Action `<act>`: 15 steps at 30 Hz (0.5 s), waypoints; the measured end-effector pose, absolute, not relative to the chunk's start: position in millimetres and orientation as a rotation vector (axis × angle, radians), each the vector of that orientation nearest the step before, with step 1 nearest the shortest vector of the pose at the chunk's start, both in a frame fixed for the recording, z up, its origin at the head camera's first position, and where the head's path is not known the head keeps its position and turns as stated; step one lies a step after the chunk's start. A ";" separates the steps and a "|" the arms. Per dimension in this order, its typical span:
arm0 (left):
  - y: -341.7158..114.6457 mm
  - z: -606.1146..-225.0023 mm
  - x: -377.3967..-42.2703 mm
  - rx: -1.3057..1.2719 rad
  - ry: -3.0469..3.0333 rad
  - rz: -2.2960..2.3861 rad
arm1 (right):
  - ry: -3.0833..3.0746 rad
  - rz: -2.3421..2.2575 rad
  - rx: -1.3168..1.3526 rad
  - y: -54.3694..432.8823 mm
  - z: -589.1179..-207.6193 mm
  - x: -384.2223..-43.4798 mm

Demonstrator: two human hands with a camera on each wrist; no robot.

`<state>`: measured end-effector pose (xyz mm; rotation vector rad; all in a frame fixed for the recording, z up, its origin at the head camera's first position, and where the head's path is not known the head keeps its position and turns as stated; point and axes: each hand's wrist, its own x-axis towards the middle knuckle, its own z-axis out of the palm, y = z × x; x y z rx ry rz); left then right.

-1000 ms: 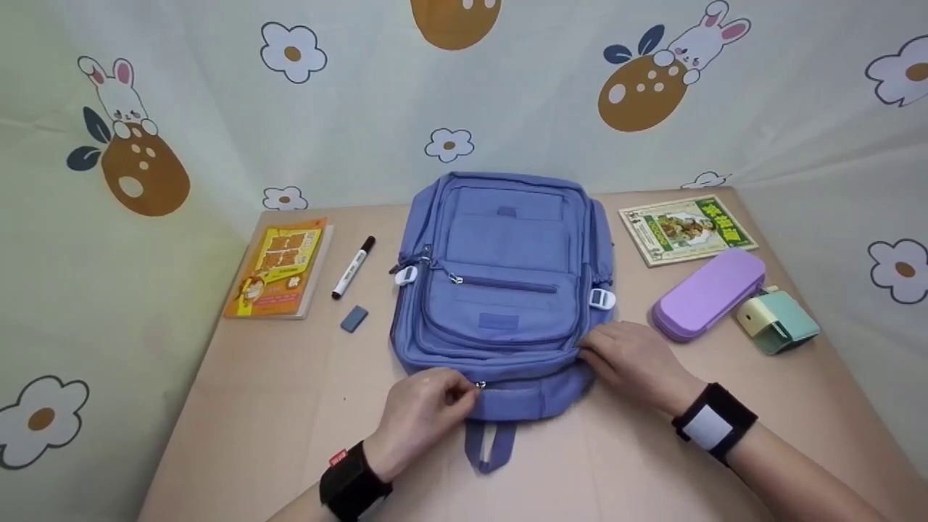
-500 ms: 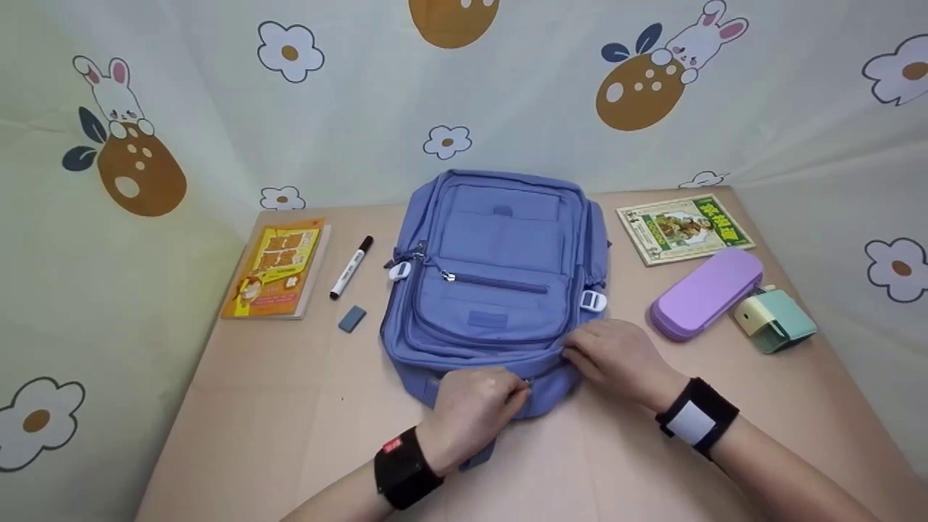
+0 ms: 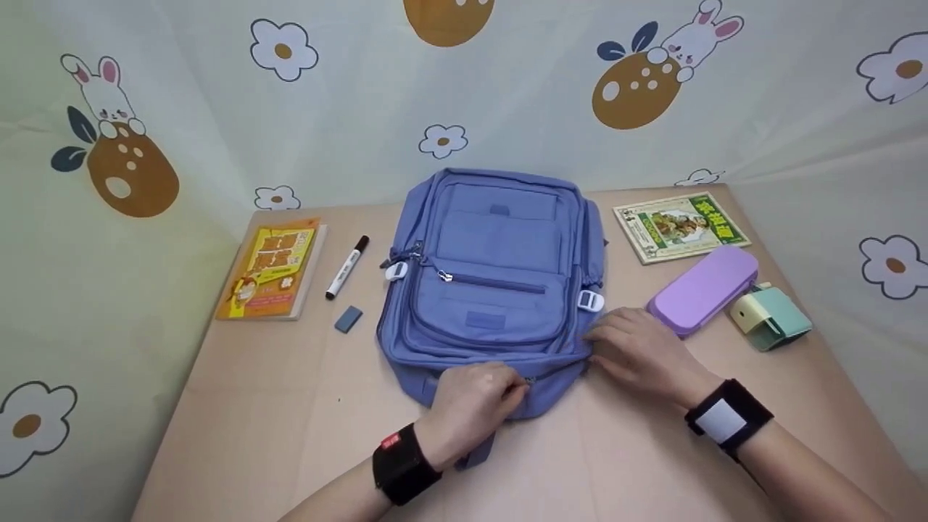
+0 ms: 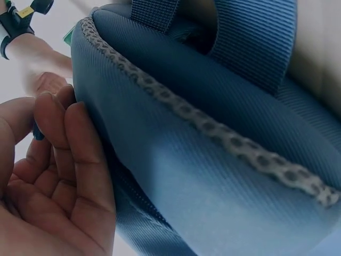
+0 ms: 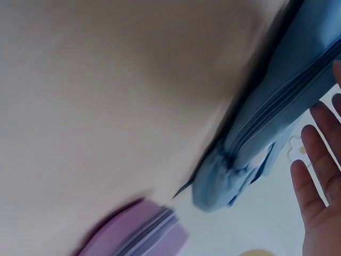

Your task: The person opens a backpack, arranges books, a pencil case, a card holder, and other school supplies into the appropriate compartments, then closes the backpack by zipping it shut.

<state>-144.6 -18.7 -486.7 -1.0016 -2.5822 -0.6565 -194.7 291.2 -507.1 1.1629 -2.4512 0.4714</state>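
A blue backpack (image 3: 500, 246) lies front up on the table, its carry loop toward me. At its near end my left hand (image 3: 475, 399) pinches a zipper pull (image 4: 38, 132), a small dark tab between thumb and fingers in the left wrist view. Beside that hand runs the bag's zipper (image 4: 141, 200). My right hand (image 3: 641, 355) is at the bag's lower right corner, fingertips right at the fabric in the head view. The right wrist view shows its fingers (image 5: 319, 152) loosely extended beside the bag's side zipper (image 5: 287, 96), gripping nothing visible.
To the left lie an orange book (image 3: 272, 272), a marker (image 3: 347, 268) and a dark eraser (image 3: 349, 319). On the right are a green-and-white booklet (image 3: 681, 226), a purple pencil case (image 3: 703, 288) and a green-and-cream pencil sharpener (image 3: 771, 317). A patterned curtain (image 3: 348, 109) stands behind the table.
My left hand slid right along the near zipper, then stayed there. My right hand, which gripped the bag's corner edge, has let go and shifted a little right.
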 end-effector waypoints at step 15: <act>-16.1 -487.4 -140.5 -0.995 -2.558 -0.655 | -2.451 0.459 1.168 294.0 -516.2 -213.5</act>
